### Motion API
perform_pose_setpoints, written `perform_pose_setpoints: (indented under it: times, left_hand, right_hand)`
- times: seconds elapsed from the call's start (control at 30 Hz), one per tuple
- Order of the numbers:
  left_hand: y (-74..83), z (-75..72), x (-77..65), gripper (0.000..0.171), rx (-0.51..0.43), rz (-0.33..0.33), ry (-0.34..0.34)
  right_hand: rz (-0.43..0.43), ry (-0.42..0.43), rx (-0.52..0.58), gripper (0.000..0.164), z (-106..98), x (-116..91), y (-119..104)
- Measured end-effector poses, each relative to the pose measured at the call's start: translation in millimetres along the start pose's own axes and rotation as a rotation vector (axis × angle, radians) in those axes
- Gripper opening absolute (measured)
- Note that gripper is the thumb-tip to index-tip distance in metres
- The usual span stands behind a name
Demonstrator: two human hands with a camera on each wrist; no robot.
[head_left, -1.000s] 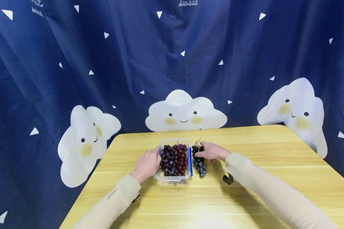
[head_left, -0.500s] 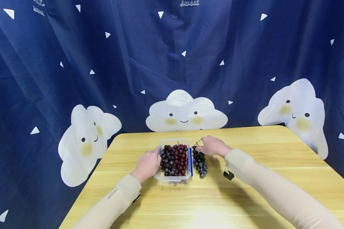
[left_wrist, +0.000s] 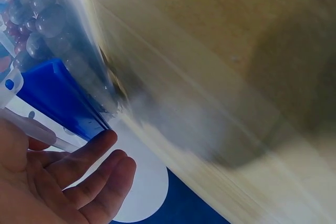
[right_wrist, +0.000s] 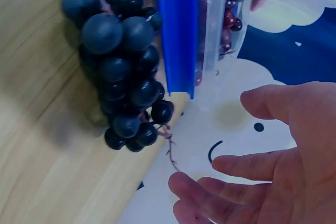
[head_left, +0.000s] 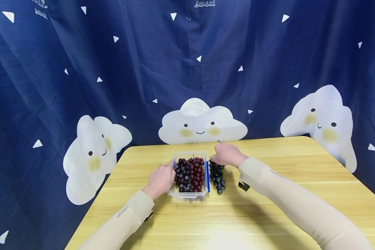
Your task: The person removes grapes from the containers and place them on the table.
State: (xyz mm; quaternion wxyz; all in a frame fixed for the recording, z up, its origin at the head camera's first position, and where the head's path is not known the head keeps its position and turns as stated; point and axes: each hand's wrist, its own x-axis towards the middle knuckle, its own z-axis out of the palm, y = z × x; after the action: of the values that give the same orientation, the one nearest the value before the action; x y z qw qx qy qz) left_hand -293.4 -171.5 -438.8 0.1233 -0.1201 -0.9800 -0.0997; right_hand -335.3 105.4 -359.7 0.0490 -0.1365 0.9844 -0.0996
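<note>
A clear plastic container (head_left: 187, 196) holds dark purple grapes (head_left: 182, 177) beside red grapes (head_left: 198, 173). My left hand (head_left: 160, 178) grips its left side, the thumb at a clear flap (left_wrist: 29, 125) and fingers beside a blue latch (left_wrist: 60, 98) in the left wrist view. Just right of the container a bunch of black grapes (right_wrist: 118, 66) lies on the table, its bare stem (right_wrist: 169, 148) pointing away from me. Over that stem end is my right hand (head_left: 227, 154), fingers spread, one fingertip right at the stem's tip in the right wrist view.
A blue latch strip (head_left: 208, 177) stands along the container's right side, between it and the black bunch. All this is on a light wooden table (head_left: 262, 152). Behind its far edge hangs a dark blue curtain (head_left: 137, 83) with white clouds.
From over the black grapes, my right hand has shifted away from me to their stem end. My left hand, the container and the bunch look the same.
</note>
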Motion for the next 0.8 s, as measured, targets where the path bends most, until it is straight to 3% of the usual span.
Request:
perform_pose_setpoints:
  times: [0.43, 0.67, 0.8]
  left_hand:
    - [0.2, -2.0, -0.1, 0.048, 0.016, 0.008, 0.007]
    - [0.7, -1.8, -0.4, 0.047, 0.021, 0.007, 0.011]
    - [1.0, -0.4, -0.1, 0.047, 0.02, 0.013, 0.009]
  right_hand:
    - [-0.028, -0.026, -0.006, 0.046, -6.1, 10.9, -26.7]
    - [-0.088, -0.031, -0.012, 0.029, -6.1, 21.2, -41.4]
    - [-0.117, -0.067, -0.005, 0.028, -5.6, 24.7, -50.3]
